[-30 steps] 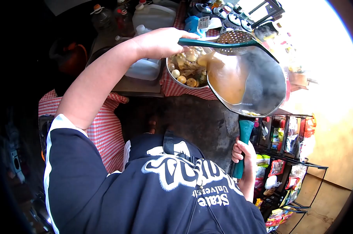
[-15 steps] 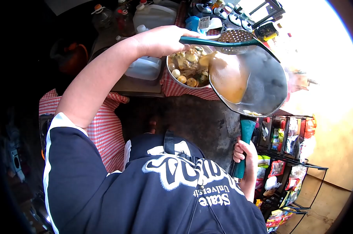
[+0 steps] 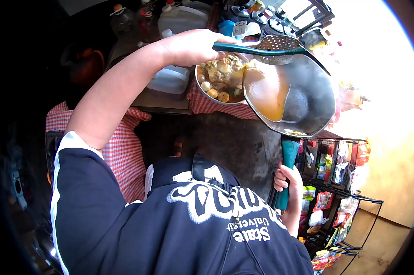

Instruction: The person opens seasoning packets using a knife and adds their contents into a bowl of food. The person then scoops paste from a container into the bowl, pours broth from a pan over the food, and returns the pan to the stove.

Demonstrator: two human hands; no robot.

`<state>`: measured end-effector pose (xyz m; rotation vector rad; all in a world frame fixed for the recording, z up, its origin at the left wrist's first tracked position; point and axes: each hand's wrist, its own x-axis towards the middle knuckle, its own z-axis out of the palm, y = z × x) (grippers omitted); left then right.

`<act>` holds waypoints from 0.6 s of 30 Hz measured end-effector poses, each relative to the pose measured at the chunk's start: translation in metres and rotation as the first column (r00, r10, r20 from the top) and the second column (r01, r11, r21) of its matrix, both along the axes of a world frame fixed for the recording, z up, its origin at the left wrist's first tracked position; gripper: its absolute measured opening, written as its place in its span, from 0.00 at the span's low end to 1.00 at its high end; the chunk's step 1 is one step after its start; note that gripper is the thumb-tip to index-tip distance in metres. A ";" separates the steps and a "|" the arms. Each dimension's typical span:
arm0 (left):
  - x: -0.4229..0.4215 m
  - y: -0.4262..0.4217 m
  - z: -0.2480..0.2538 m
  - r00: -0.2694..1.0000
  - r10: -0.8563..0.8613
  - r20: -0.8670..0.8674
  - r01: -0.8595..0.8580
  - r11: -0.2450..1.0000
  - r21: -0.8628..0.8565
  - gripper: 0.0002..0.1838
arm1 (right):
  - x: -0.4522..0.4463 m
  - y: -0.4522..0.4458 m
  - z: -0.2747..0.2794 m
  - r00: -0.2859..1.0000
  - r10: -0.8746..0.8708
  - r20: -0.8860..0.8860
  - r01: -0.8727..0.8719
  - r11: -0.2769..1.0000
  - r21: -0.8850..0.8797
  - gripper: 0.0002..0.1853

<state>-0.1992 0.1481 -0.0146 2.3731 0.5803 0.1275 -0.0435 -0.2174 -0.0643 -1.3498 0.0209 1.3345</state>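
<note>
My right hand point(image 3: 287, 178) is wrapped round the green handle point(image 3: 289, 153) of a dark wok point(image 3: 310, 107). The wok is tilted leftward over a round pot point(image 3: 221, 101). Orange-brown broth point(image 3: 266, 94) lies against its lower left side and reaches its lip at the pot. Eggs or similar round pieces and chunks of food in broth point(image 3: 220, 75) fill the pot. Above it, my left hand point(image 3: 200, 48) is closed at the handle end of a perforated metal skimmer point(image 3: 278, 48). A long green bar with a dark end point(image 3: 257, 50) runs beside the skimmer, across the wok's top.
Plastic jugs point(image 3: 182, 20) and bottles point(image 3: 123, 20) stand at the back left. Lidded jars point(image 3: 257, 17) are at the back. A black wire rack point(image 3: 340, 192) with packets stands at right. Red checked cloth point(image 3: 122, 156) hangs at left.
The stream of broth from the wok into the pot has thinned, and less broth covers the wok's inside. Both hands keep nearly the same place.
</note>
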 end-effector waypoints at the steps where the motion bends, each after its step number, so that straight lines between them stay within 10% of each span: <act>1: -0.001 -0.001 0.001 1.000 0.006 -0.008 -0.006 1.000 -0.012 0.24 | 0.002 -0.001 -0.001 1.000 0.005 -0.028 -0.004 1.000 0.019 0.08; 18: -0.036 -0.031 0.030 0.968 0.249 0.007 -0.245 0.957 -0.158 0.25 | 0.010 0.007 0.004 0.957 0.220 -0.187 -0.170 0.952 0.253 0.08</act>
